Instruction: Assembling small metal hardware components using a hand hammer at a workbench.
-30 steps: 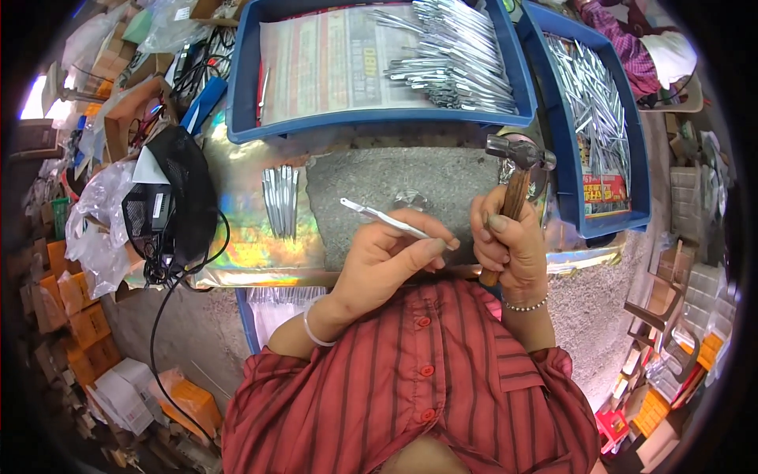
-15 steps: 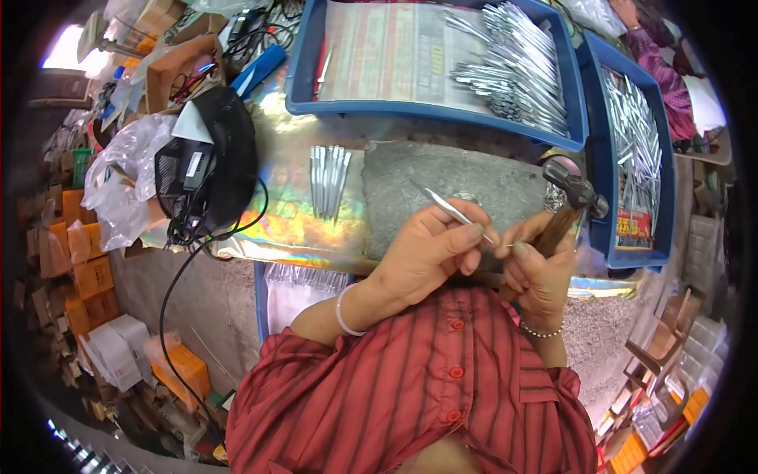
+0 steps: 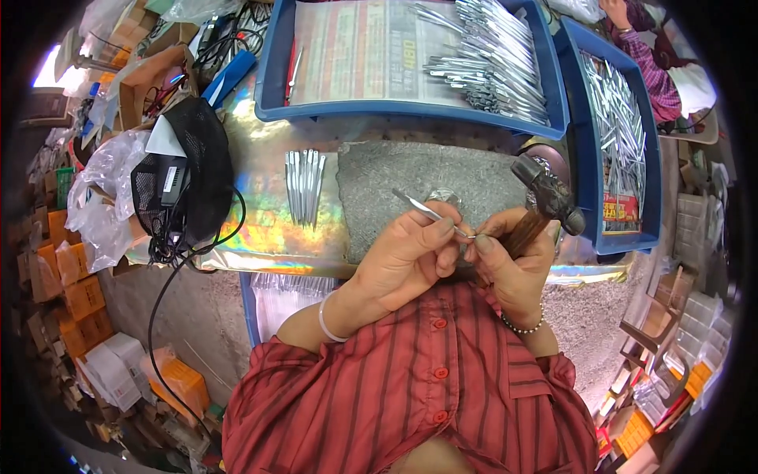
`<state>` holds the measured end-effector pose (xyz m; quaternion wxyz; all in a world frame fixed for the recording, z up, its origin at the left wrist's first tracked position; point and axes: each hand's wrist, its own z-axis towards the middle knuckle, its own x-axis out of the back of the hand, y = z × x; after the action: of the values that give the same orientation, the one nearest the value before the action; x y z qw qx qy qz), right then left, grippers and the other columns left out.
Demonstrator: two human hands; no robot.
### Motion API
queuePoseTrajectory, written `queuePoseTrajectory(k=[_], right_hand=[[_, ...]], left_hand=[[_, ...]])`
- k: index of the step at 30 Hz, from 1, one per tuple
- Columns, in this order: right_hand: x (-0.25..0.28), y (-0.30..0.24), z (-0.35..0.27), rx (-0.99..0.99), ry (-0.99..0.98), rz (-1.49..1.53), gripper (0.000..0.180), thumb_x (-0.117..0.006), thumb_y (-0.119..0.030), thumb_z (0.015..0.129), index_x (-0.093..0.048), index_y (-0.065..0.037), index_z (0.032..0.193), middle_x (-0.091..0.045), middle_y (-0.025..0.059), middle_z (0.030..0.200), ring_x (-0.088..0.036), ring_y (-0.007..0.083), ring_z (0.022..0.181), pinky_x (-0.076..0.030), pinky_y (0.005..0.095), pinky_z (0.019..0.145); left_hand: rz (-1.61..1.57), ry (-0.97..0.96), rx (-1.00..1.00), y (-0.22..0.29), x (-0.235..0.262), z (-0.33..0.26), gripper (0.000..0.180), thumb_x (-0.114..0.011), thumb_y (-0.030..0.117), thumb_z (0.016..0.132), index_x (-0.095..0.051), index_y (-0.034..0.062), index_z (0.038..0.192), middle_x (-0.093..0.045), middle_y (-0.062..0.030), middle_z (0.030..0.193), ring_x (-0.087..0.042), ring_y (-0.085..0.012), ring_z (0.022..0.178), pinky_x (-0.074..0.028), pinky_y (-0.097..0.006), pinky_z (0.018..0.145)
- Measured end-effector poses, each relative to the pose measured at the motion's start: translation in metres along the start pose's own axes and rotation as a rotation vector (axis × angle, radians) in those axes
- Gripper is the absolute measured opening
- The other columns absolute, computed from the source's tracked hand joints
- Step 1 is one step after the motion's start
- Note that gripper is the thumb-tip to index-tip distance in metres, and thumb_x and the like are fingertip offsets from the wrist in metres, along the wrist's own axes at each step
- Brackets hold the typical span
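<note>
My left hand point(image 3: 407, 261) is closed, pinching a slim silvery metal tool point(image 3: 420, 208) with a flattened end that points up and left. The tool's thin other end reaches the fingertips of my right hand point(image 3: 517, 272), which meet around it; a tiny piece there is too small to name. A hammer point(image 3: 550, 191) with a wooden handle point(image 3: 524, 232) lies through the right hand, its dark head above the knuckles. Both hands hover over the near edge of a grey worn slab point(image 3: 379, 174). Left of the slab, several similar metal tools point(image 3: 304, 186) lie in a row.
A blue tray point(image 3: 395, 118) with a pile of metal tools stands behind the slab, another blue tray point(image 3: 649, 158) at right. A black mesh bag point(image 3: 207, 150) with cables sits at left. A small round container point(image 3: 549, 154) stands beside the hammer. A co-worker's sleeve point(image 3: 649, 67) shows far right.
The whole view has shifted, with the bench and trays now a little further left in the picture. Both hands stay together, still on the metal tool and the hammer.
</note>
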<state>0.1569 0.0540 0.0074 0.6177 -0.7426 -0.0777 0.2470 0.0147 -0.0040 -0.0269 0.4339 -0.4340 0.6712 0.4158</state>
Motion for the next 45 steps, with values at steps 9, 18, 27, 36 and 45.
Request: queuePoseTrajectory(k=[9, 18, 27, 36, 45], right_hand=[[0.004, 0.005, 0.000, 0.153, -0.027, -0.200, 0.014, -0.064, -0.002, 0.083, -0.052, -0.001, 0.090, -0.059, 0.0075, 0.073, -0.054, 0.0087, 0.058, -0.043, 0.0202, 0.051], [0.013, 0.008, 0.005, 0.461, -0.196, -0.735, 0.039, -0.066, 0.001, 0.077, -0.049, -0.001, 0.112, -0.054, 0.0039, 0.086, -0.049, 0.0070, 0.062, -0.040, 0.0209, 0.055], [0.041, 0.013, 0.000, 0.039, -0.037, -0.387, 0.033, -0.045, -0.010, 0.094, -0.040, 0.001, 0.125, -0.054, 0.0061, 0.092, -0.041, 0.0026, 0.055, -0.032, 0.0171, 0.046], [0.048, 0.025, 0.001, -0.054, -0.024, -0.560, 0.026, -0.054, -0.008, 0.088, -0.053, 0.002, 0.113, -0.056, 0.0012, 0.075, -0.051, 0.0053, 0.065, -0.040, 0.0196, 0.060], [0.051, 0.025, 0.001, 0.029, -0.038, -0.585, 0.025, -0.059, -0.004, 0.083, -0.056, 0.004, 0.106, -0.058, 0.0036, 0.071, -0.056, 0.0092, 0.064, -0.043, 0.0235, 0.060]], left_hand=[[-0.047, 0.000, 0.019, -0.001, -0.001, 0.001, 0.016, -0.060, 0.019, 0.089, -0.056, 0.0073, 0.099, -0.063, -0.0031, 0.089, -0.054, -0.0084, 0.067, -0.042, -0.022, 0.061], [0.021, 0.089, 0.038, 0.000, 0.005, -0.004, 0.015, -0.058, 0.021, 0.090, -0.056, 0.0079, 0.098, -0.063, -0.0043, 0.090, -0.053, -0.0102, 0.067, -0.042, -0.024, 0.062], [0.357, 0.170, -0.268, 0.023, 0.008, -0.009, 0.012, -0.055, 0.016, 0.092, -0.051, 0.0082, 0.100, -0.059, -0.0111, 0.096, -0.054, -0.0120, 0.068, -0.046, -0.023, 0.061], [1.039, 0.227, -0.391, 0.022, 0.003, 0.005, 0.008, -0.054, 0.006, 0.091, -0.051, 0.0025, 0.097, -0.063, -0.0104, 0.093, -0.054, -0.0082, 0.068, -0.045, -0.021, 0.063], [1.460, 0.277, -0.434, 0.021, 0.006, 0.009, 0.005, -0.055, 0.004, 0.089, -0.056, -0.0004, 0.093, -0.063, -0.0062, 0.090, -0.055, -0.0072, 0.070, -0.046, -0.020, 0.065]])
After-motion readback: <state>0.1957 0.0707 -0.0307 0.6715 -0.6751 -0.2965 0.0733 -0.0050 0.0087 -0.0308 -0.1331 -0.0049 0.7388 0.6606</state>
